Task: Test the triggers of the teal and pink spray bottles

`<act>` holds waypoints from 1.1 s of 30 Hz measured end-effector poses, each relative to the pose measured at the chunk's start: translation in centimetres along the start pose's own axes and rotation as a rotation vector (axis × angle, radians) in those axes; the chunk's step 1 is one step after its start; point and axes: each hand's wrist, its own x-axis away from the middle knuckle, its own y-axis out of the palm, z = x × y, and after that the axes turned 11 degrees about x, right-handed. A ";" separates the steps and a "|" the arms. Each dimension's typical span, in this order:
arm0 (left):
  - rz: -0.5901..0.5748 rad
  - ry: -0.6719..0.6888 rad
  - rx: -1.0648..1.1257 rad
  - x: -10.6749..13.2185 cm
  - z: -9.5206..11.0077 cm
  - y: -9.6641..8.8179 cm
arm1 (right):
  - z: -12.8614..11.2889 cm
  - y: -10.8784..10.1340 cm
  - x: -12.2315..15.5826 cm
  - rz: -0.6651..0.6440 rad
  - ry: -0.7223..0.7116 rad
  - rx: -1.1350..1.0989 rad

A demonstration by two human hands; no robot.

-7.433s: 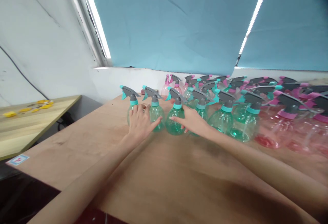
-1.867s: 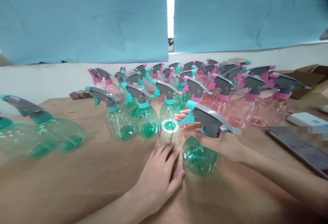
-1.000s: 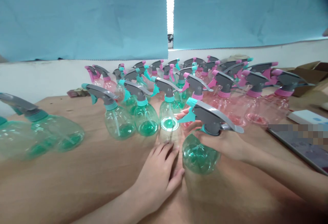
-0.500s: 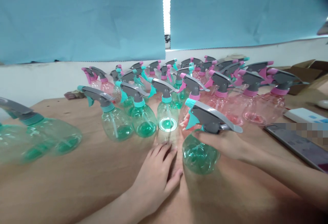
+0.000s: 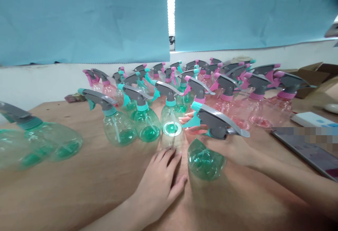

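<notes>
My right hand (image 5: pixel 232 148) grips a green spray bottle (image 5: pixel 204 160) round its neck, under the grey trigger head with a teal nozzle (image 5: pixel 215 120). The bottle stands on the wooden table (image 5: pixel 79 181) in front of me. My left hand (image 5: pixel 161 181) lies flat on the table just left of that bottle, fingers stretched out, holding nothing. Behind them stand several more green spray bottles (image 5: pixel 148 125) and several pink spray bottles (image 5: pixel 258 107) in rows.
Another green bottle (image 5: pixel 47 139) stands at the far left. A phone (image 5: pixel 306 150) and a white box (image 5: pixel 314 118) lie at the right. A cardboard box (image 5: pixel 317 72) sits at the back right. Blue blinds (image 5: pixel 84 16) hang over the wall behind.
Since half a second ago my right hand's fingers have loosened a little at the trigger. The bottle and my left hand stay where they were.
</notes>
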 end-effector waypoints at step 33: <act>-0.006 -0.004 0.010 0.0 0.0 0.1 | 0.0 0.0 0.0 -0.005 -0.065 0.002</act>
